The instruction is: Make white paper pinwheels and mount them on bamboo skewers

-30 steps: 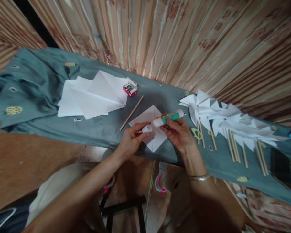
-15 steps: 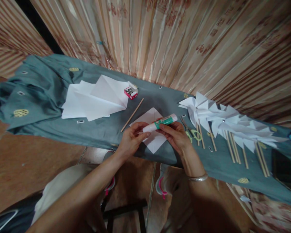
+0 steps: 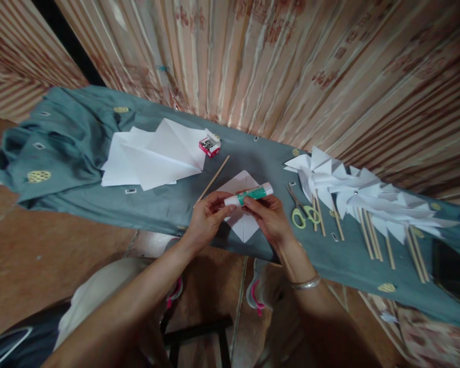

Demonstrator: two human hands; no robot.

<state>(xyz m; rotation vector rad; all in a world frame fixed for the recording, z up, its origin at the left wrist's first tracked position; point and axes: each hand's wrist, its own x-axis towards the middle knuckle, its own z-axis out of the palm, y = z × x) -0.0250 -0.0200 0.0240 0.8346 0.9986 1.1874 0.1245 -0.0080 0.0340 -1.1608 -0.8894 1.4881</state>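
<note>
A white glue stick with a green label (image 3: pixel 255 193) is held between both hands above the table. My left hand (image 3: pixel 209 217) pinches its left end with fingers and thumb. My right hand (image 3: pixel 270 217) grips the labelled barrel toward the right end. Beneath the glue stick a creased white paper square (image 3: pixel 244 229) lies cornerwise on the cloth, partly covered by the hands. A thin wooden stick (image 3: pixel 213 179) rests slantwise beyond my left hand. To the right of my right hand lie scissors with yellow-green handles (image 3: pixel 299 217), their blades slightly parted.
A green cloth (image 3: pixel 164 204) covers the narrow table. Creased white sheets (image 3: pixel 149 156) are at the left, beside a small red box of metal bits (image 3: pixel 209 145). White paper pinwheels (image 3: pixel 371 197) on sticks overlap at the right, near a dark phone (image 3: pixel 450 271). A curtain (image 3: pixel 222 61) hangs behind.
My right hand has moved left with the glue stick, closer to my left hand. The scissors now show more fully. Both hands still hold the glue stick.
</note>
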